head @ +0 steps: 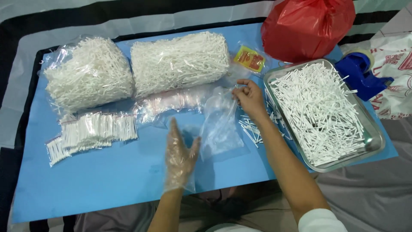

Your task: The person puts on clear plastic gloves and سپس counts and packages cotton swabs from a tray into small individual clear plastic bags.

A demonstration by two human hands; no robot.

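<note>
**Two hands, one clear bag, cotton swabs on every side**

The right hand [250,98], bare, pinches the top edge of a small clear plastic bag [221,124] between thumb and fingertips, lifting that end while the rest of the bag trails down onto the blue sheet [107,172]. The left hand [179,157] — sheathed in a thin transparent glove — lies flat and spread, fingers apart, just beside the bag's lower edge and holding nothing. A few loose swabs [251,129] lie scattered under the right wrist. To the right sits a metal tray [372,144] heaped with white swabs. Left of the hands, small filled packets [92,131] lie in a row, and a pile of empty clear bags [171,103] rests near the sheet's middle. Farther back stand two bulky bags of swabs [137,66] and a small orange packet [249,58] — beyond them, a red plastic bag [307,25] and a blue tape dispenser [360,75].
</note>
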